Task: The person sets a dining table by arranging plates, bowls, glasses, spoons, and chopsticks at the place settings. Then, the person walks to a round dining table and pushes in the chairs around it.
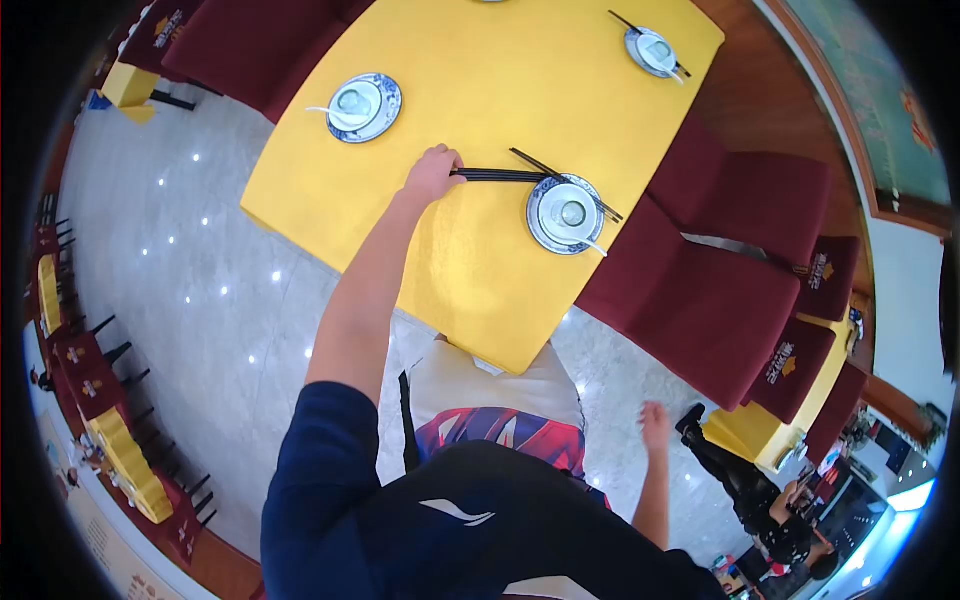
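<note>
My left hand (pixel 435 175) is closed around one end of a bundle of dark chopsticks (pixel 500 175), held low over the yellow tablecloth (pixel 470 270). Their far end reaches the place setting on the right, a blue-and-white plate (pixel 535 232) with a white bowl (pixel 556 222), a small glass cup (pixel 573 213) and a white spoon (pixel 592 245). Another pair of chopsticks (pixel 535 163) lies slantwise across that plate's upper edge. My right hand (pixel 655 425) hangs beside my body, away from the table, fingers loosely bent and apart, with nothing visible in it.
A second setting with a plate (pixel 391 112) is at the table's left; another plate (pixel 637 58) with chopsticks is at the far right. Maroon-covered chairs (pixel 690 290) line the right side. A person in dark clothes (pixel 765 510) is at lower right. More yellow-covered tables (pixel 130 465) stand left.
</note>
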### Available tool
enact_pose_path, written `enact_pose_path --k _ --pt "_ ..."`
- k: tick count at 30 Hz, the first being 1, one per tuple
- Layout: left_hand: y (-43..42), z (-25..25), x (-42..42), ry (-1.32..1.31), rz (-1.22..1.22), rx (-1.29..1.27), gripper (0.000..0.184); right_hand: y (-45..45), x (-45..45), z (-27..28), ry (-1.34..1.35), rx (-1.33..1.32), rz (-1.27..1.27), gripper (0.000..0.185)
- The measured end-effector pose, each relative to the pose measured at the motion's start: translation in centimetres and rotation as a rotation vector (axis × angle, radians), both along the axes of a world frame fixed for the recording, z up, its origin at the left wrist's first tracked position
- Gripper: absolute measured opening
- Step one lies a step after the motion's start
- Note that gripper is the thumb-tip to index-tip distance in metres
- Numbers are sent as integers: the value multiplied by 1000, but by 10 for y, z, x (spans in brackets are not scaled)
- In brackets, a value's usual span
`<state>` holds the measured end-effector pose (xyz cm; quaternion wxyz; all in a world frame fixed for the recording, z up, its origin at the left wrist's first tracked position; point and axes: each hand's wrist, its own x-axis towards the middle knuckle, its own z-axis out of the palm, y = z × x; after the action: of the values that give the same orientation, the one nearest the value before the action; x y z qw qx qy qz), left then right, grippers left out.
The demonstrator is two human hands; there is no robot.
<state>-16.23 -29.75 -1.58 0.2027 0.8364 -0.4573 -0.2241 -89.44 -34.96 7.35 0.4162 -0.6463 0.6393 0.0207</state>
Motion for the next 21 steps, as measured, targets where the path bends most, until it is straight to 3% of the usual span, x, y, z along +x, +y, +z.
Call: enact_pose_path --k 7,9,12,14,16,21 --pt "-9 10 21 203 -99 181 24 233 -110 -4 179 694 -723 44" --pt "-3 9 23 240 -91 222 18 266 -100 22 217 720 -502 45" --pt "11 8 23 77 -216 164 19 290 -95 12 155 738 -442 46" --pt "17 8 22 27 -241 225 20 295 -106 -33 37 854 -716 47" --pt "25 8 22 -26 -258 263 21 265 -66 -34 82 786 -773 46" --pt "48 -4 35 -76 -338 380 25 219 25 -22 -222 471 -830 36"
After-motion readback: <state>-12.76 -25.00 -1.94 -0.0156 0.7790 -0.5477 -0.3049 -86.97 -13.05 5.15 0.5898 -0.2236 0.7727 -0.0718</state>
